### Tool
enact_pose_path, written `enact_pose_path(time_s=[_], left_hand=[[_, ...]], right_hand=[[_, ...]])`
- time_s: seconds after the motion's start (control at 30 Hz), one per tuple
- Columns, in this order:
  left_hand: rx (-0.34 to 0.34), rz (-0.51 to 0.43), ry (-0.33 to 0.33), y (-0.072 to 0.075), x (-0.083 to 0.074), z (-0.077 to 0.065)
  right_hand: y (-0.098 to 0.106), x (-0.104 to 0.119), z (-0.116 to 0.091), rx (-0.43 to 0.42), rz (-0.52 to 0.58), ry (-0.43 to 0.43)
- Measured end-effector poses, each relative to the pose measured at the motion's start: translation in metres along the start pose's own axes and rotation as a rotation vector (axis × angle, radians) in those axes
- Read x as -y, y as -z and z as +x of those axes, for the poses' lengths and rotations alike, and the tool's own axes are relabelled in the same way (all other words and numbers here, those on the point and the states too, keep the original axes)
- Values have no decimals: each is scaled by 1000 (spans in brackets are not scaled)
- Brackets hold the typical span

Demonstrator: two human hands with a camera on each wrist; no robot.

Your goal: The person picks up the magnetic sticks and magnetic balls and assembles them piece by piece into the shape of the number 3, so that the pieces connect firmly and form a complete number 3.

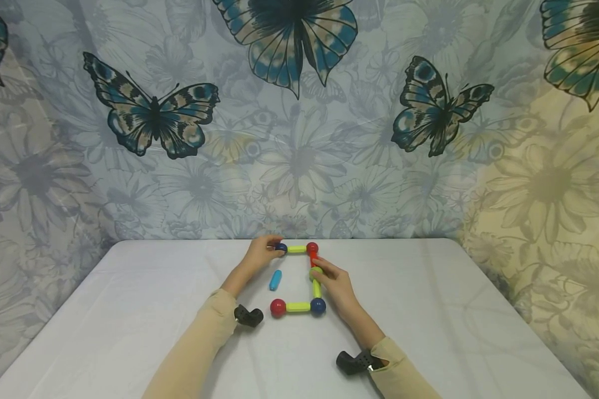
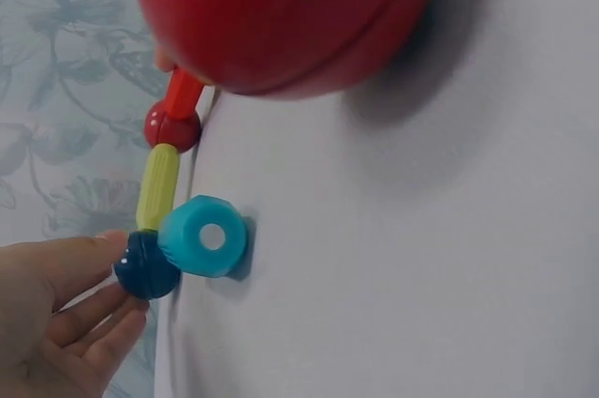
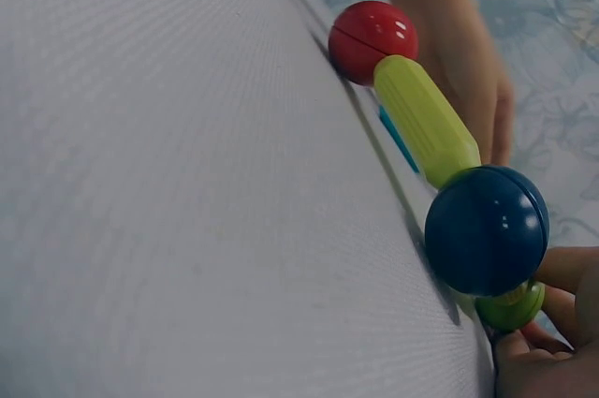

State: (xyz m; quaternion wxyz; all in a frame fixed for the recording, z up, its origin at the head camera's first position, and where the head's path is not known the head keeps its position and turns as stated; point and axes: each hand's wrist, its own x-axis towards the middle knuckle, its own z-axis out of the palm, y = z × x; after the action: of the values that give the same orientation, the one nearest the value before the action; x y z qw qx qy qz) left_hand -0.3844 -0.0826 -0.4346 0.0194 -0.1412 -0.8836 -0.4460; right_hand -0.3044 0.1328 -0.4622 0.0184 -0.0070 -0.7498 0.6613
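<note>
A chain of balls and rods lies on the white table. My left hand [image 1: 258,255] holds the dark blue ball [image 2: 147,269] at its far left end, thumb and fingers on opposite sides. From there a yellow-green rod [image 1: 297,249] runs to a far red ball [image 1: 311,247], then a red rod [image 1: 313,258] leads to a green ball [image 3: 512,312]. My right hand [image 1: 340,285] grips that green ball between thumb and fingers. Another yellow-green rod [image 1: 316,289] joins it to a near blue ball [image 1: 318,306]; a third rod [image 1: 298,307] ends at a near red ball [image 1: 278,307].
A loose light blue rod [image 1: 275,280] lies between the left hand and the near red ball, apart from the chain in the head view. The white table [image 1: 105,332] ends at a butterfly-patterned cloth [image 1: 299,183] behind. Black wrist cameras sit on both forearms.
</note>
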Motion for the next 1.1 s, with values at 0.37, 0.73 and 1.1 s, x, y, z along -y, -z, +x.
enact_pose_path(time_s=[0.37, 0.73, 1.1], left_hand=[[-53, 0, -14, 6, -4, -20], [-84, -21, -31, -2, -13, -48], [-54, -52, -20, -8, -5, -67]], right_hand=[[2, 0, 0, 6, -1, 13], [1, 1, 1, 4, -5, 3], [0, 0, 0, 0, 0, 1]])
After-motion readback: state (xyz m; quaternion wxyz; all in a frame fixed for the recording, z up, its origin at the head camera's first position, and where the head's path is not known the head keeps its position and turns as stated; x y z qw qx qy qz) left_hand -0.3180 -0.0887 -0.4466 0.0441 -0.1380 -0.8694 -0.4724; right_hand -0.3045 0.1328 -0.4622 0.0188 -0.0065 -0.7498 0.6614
